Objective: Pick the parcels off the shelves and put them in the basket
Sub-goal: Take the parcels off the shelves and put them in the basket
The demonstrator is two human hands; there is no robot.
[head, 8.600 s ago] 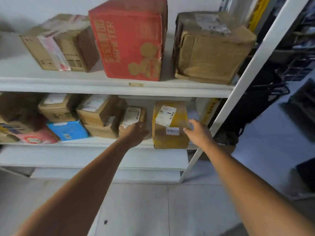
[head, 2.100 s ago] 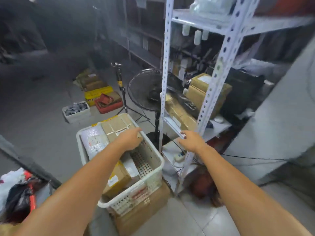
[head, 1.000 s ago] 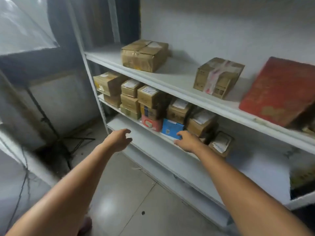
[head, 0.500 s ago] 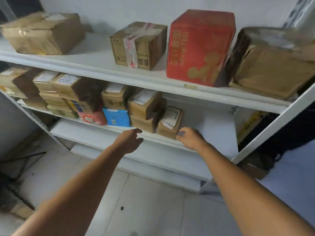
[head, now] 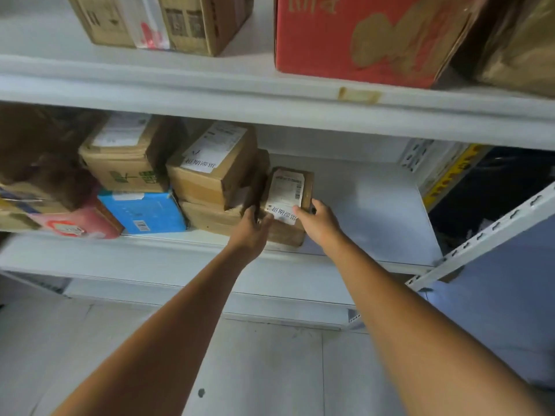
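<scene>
Head view: you are looking forward and down along both forearms at a white metal rack.
Room: a pale tiled floor with one dark spot lies under the rack, and a slotted white upright slants across the right side.
Upper shelf: it carries a taped brown box, a red box beside it and a brown wrapped parcel at the far right.
Middle shelf: its left half is crowded and its right half is bare white board.
Stack: a labelled box sits on a flatter brown box. Left of them, a box with green print sits on a blue box, with a pink packet further left.
Small parcel: it stands on the middle shelf near the front edge, just right of the stack. It is tilted, with its white label facing you.
Left hand: your fingers reach into the narrow gap between the stack and the small parcel's left edge, and your thumb lies on its lower front. The hand is clasped on that side.
Right hand: your thumb presses on the lower part of the label and your fingers curl round the right edge, so this hand grips the small parcel too.
Contact: the small parcel is held between both hands, with its base low against the shelf. You cannot tell whether it has lifted clear.
</scene>
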